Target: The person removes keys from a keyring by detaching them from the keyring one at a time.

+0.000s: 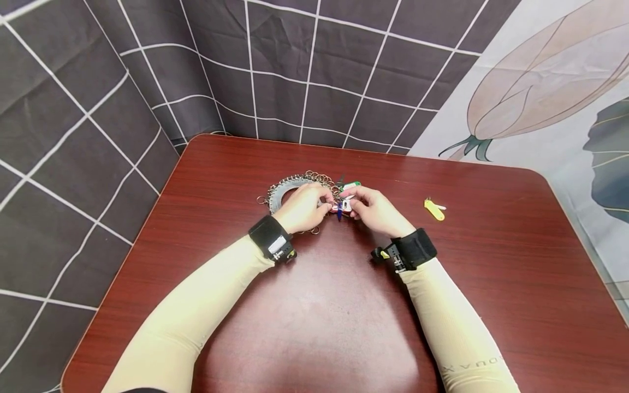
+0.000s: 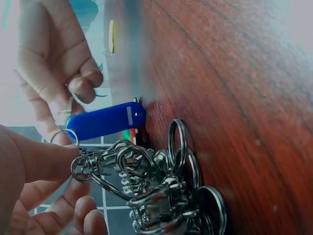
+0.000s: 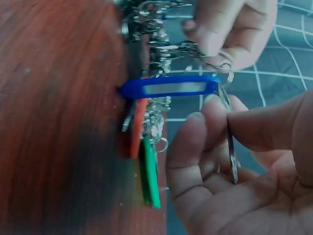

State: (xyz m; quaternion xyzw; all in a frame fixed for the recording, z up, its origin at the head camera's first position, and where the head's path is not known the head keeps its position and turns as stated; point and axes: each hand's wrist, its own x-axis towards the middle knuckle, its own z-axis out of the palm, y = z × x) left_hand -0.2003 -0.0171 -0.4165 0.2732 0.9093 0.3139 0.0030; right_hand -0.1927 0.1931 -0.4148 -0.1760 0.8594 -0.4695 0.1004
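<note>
At frame centre of the head view, the blue key tag point(image 3: 168, 87) lies lengthwise between both grips: the right hand point(image 1: 375, 210) pinches its ring, the left hand point(image 1: 302, 207) pinches the key-ring bundle point(image 1: 290, 188).

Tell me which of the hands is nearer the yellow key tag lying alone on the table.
Right. The right hand works at the key-ring bunch, with bare table between it and the yellow tag. The left hand lies beyond it, farther off.
</note>
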